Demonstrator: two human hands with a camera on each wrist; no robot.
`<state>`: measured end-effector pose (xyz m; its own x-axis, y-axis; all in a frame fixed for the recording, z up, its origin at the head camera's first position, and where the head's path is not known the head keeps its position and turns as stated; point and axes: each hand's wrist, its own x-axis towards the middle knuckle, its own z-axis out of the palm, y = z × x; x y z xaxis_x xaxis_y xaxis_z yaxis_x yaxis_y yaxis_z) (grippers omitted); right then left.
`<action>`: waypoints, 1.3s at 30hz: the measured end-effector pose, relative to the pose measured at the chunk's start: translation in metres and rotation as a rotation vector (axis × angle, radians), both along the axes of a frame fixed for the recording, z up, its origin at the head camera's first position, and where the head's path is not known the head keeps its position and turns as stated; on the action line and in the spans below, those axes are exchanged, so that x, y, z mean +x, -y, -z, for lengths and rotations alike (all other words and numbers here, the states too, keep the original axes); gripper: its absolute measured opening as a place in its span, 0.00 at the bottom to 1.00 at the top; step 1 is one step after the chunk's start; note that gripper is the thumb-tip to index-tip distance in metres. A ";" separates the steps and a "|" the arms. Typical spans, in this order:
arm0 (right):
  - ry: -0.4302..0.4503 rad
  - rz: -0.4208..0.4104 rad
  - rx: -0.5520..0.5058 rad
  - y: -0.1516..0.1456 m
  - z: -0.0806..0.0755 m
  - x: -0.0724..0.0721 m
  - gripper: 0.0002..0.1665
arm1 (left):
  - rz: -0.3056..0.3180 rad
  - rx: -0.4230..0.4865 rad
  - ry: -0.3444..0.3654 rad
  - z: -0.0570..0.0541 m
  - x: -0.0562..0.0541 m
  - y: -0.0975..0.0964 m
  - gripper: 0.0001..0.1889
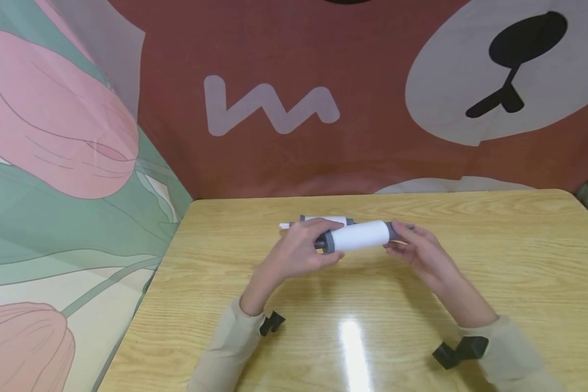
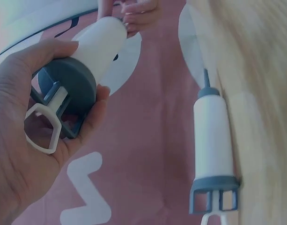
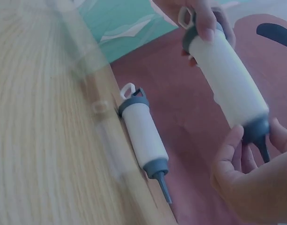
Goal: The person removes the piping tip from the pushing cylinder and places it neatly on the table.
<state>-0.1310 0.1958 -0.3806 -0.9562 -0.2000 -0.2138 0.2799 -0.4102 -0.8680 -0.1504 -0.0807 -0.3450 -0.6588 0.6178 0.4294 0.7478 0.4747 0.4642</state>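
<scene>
A white hand pump (image 1: 360, 236) with grey ends is held slightly tilted above the table by both hands. My left hand (image 1: 301, 250) grips its grey collar at the handle end, thumb and fingers around it; the white pull ring (image 2: 44, 129) sits by the palm in the left wrist view. At the other end, my right hand (image 1: 423, 253) pinches the grey nozzle cap (image 3: 256, 130), and the thin nozzle shows between the fingers in the right wrist view. Just behind the left hand lies a second, similar pump (image 3: 144, 133) on the table, touched by neither hand.
The wood-grain table (image 1: 495, 261) reaches back to a printed cloth (image 1: 284, 163) hanging behind it. Another printed cloth (image 1: 54, 218) hangs along the left side. Black brackets (image 1: 460, 351) jut from both sleeves. A bright reflection lies on the table's front.
</scene>
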 end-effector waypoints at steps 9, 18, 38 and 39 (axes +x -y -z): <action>-0.056 -0.013 0.219 0.013 0.000 0.004 0.30 | -0.021 0.016 0.001 0.006 0.003 -0.011 0.23; -0.039 0.080 0.289 0.019 0.000 0.009 0.29 | 0.066 0.008 0.026 0.008 0.004 -0.012 0.24; -0.109 0.399 0.001 0.049 0.010 0.020 0.25 | 0.125 0.031 0.218 -0.007 0.010 -0.003 0.22; -0.122 0.407 -0.008 0.050 0.010 0.021 0.25 | 0.128 0.034 0.218 -0.008 0.011 -0.002 0.22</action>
<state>-0.1103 0.1462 -0.3907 -0.9756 0.1981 -0.0946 -0.0107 -0.4733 -0.8808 -0.1395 -0.0784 -0.3371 -0.6557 0.6896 0.3074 0.6810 0.3643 0.6353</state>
